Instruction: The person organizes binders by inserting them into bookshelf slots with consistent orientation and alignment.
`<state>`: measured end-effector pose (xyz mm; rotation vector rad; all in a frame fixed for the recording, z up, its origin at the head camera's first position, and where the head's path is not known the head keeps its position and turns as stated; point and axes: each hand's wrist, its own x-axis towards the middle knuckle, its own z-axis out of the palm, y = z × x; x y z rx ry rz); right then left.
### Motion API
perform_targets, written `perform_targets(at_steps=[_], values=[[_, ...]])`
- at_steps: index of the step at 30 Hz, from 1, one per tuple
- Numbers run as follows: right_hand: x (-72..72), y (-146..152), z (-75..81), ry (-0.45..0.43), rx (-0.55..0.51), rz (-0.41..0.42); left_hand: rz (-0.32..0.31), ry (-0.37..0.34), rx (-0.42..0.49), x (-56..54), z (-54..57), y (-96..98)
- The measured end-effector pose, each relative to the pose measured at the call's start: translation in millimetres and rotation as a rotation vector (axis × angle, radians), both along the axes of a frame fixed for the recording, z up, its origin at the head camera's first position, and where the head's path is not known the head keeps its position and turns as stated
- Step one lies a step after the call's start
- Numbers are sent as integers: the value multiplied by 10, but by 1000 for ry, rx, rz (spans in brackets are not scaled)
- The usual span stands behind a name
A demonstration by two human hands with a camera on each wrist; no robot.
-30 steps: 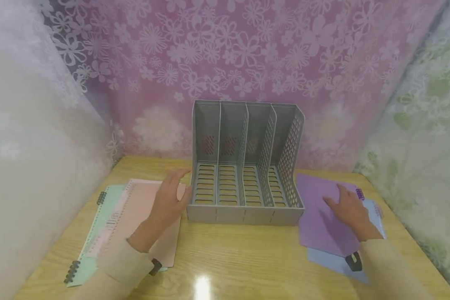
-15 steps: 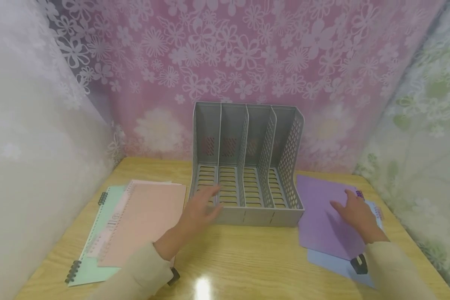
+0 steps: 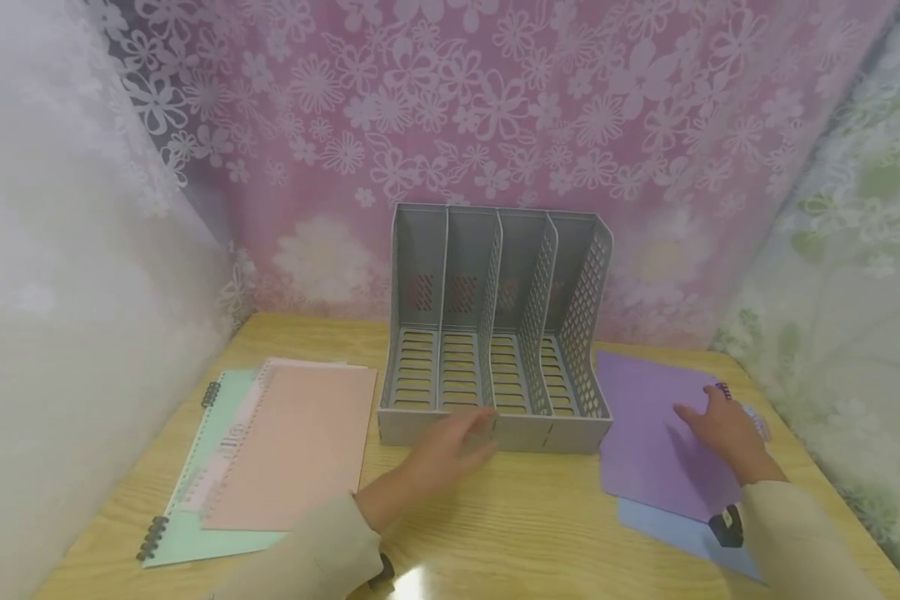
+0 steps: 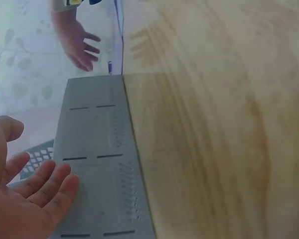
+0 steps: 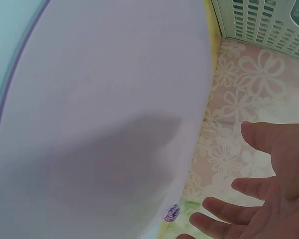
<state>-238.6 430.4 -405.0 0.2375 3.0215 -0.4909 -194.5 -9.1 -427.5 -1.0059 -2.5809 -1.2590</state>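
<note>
A grey file organizer (image 3: 525, 433) with several upright slots stands at the back middle of the table, nothing in its slots. My left hand (image 3: 438, 458) is in front of its low front wall, fingers relaxed and holding nothing; the left wrist view shows the fingers (image 4: 47, 186) overlapping that front wall. My right hand (image 3: 727, 429) hovers over the purple notebook (image 3: 645, 442), its fingers (image 5: 229, 209) spread and nothing in them. A blue notebook (image 3: 675, 533) lies partly hidden under the purple one.
Left of the organizer lie a peach notebook (image 3: 300, 450), a pink one (image 3: 210, 475) beneath it and a green notebook (image 3: 165, 542) with black rings. A pink floral curtain (image 3: 495, 108) hangs behind the wooden table (image 3: 540, 533).
My left hand has moved right, from over the peach notebook to the front of the organizer. My right hand has shifted slightly right and down over the purple notebook.
</note>
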Motion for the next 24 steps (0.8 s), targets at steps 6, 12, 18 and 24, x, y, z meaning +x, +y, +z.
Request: perform_targets(at_steps=[6,12,18,24], values=[[-12,32,-9,-26,-25,-15,-64,-147,-3,12,-142,145],[-26,57,-2,-72,-55,-24,-135,-333,65,42,-253,321],[-18,123,-24,-62,-26,-35,-189,-568,115,62,-226,516],[-20,224,-34,-81,-57,-58,-191,-873,302,56,-211,747]])
